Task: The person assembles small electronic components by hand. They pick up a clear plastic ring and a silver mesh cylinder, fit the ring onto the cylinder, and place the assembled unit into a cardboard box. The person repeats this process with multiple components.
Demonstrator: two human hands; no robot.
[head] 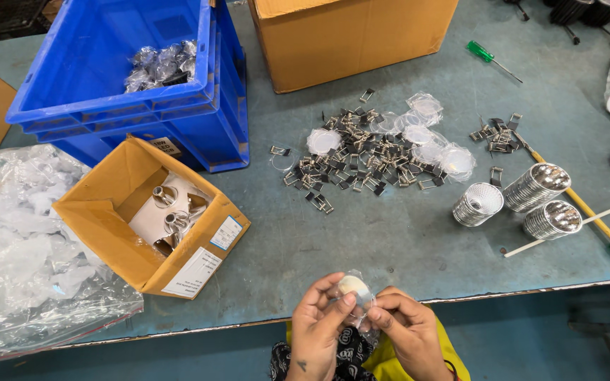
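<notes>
Head cam: both hands' grip [351, 310] pinches small white disc [351, 285] w/ plastic wrap.

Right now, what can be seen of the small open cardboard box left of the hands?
The cardboard box is small, brown and open, its flaps folded outward, lying tilted on the blue-green table. White labels are stuck on its near side. Inside sit white fittings with shiny metal parts. Its left side rests against a heap of clear plastic bags; a blue crate stands just behind it. Neither hand touches it.
</notes>
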